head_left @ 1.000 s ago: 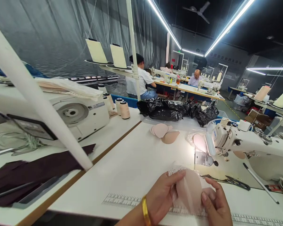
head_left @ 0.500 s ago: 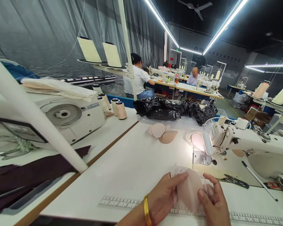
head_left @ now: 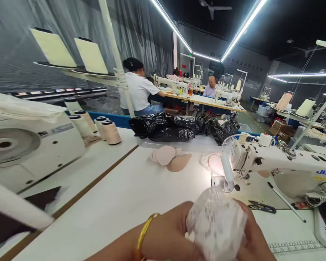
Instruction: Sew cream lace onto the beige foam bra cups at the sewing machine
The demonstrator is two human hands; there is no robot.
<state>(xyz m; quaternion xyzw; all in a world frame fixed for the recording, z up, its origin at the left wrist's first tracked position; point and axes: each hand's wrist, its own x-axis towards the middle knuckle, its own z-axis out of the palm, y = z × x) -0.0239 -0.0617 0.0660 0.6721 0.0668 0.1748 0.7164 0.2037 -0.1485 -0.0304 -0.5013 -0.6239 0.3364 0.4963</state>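
Note:
Close to the camera, a white lace-covered bra cup [head_left: 217, 223] is held between both hands, its near side slightly blurred. My left hand [head_left: 170, 228], with a gold bangle at the wrist, is closed on the cup's left edge. On the opposite edge, my right hand [head_left: 254, 233] grips it too, most of its fingers hidden behind the lace. Beyond the hands stands a white sewing machine [head_left: 282, 159] with its lamp lit over the needle plate. A pink cup piece with lace [head_left: 216, 163] lies beside the needle area.
Beige cup pieces [head_left: 179, 163] lie mid-table, with black plastic bags [head_left: 165, 127] behind. Thread snips [head_left: 262, 206] and a white rod [head_left: 286, 201] rest near the machine. Thread cones [head_left: 111, 132] and a pole [head_left: 116, 58] stand left. Two people sit at machines farther back.
Both hands have brought the bra cup nearer the camera and turned it, so white lace now faces me instead of the smooth pink side. The view has shifted right.

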